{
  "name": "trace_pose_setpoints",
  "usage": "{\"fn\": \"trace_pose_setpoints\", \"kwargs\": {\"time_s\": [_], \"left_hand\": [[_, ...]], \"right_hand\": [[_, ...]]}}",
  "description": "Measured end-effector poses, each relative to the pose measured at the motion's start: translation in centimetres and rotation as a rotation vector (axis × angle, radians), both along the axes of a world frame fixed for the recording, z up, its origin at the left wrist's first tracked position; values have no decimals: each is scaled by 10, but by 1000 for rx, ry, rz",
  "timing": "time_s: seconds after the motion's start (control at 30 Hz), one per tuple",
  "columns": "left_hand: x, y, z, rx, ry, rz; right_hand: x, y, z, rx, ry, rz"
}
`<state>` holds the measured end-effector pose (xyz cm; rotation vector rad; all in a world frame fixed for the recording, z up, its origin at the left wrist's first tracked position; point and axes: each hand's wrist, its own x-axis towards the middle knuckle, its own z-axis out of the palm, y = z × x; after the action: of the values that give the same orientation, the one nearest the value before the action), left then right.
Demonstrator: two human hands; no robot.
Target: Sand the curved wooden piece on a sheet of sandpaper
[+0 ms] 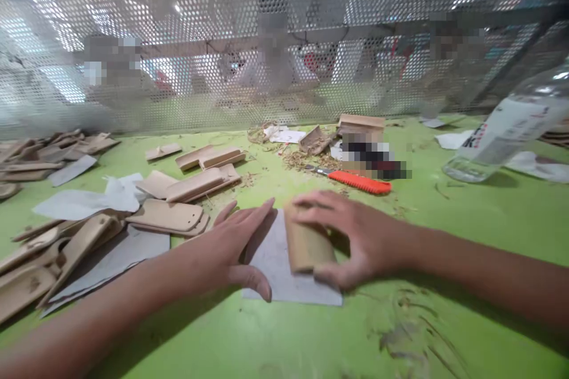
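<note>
My right hand [355,237] grips a short curved bamboo piece [307,247], thumb at its near end and fingers over the far end. The piece lies on a pale grey sheet [284,290], which looks like sandpaper, though its grain cannot be made out. At the sheet's left side my left hand [242,249] rests with fingers stretched and thumb spread, holding nothing. Beyond my hands lies a utility knife [360,182] with a red-orange handle, its blade end toward the left.
Cut bamboo pieces [164,215] and more grey sheets [111,260] cover the left side. Shavings [302,160] and bamboo offcuts [362,123] lie at the back. On the right stands a clear plastic bottle [502,130]. A perforated screen [213,71] closes off the table's far edge.
</note>
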<state>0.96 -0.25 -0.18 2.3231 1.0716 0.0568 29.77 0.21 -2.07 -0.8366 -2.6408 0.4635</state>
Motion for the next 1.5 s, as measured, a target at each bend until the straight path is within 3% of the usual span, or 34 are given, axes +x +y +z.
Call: {"fn": "trace_pose_setpoints", "kwargs": {"time_s": [0.07, 0.1, 0.23, 0.4, 0.57, 0.63, 0.77, 0.83, 0.97, 1.1, 1.23, 1.4, 1.5], "left_hand": [[0, 0, 0, 3, -1, -6], [0, 0, 1, 1, -6, -16], [0, -2, 2, 1, -11, -41], [0, -3, 0, 33, -3, -29], [-2, -2, -3, 19, -64, -43], [-2, -2, -3, 23, -66, -37], [0, -3, -1, 6, -39, -6], [0, -4, -1, -13, -24, 8], [-1, -4, -3, -34, -11, 16], [-1, -3, -4, -19, 14, 18], [0, -3, -5, -36, -2, 23], [1, -2, -7, -23, -8, 40], [0, -3, -7, -29, -12, 11]], "right_hand": [[3, 1, 1, 13, -5, -89], [2, -2, 2, 29, 12, -68], [-5, -12, 4, 78, 58, 183], [-2, -3, 6, 60, -4, -37], [-3, -12, 11, 211, 48, 113], [-6, -13, 8, 146, 63, 128], [-12, -8, -1, 2, 67, 12], [-15, -10, -4, -1, 112, 18], [-20, -13, -5, 1, 147, 172], [-21, -11, -3, 19, 115, 17], [-19, -10, -5, 10, 153, 210], [-16, -7, -5, -1, 112, 48], [-15, -7, -3, -34, 94, 139]]}}
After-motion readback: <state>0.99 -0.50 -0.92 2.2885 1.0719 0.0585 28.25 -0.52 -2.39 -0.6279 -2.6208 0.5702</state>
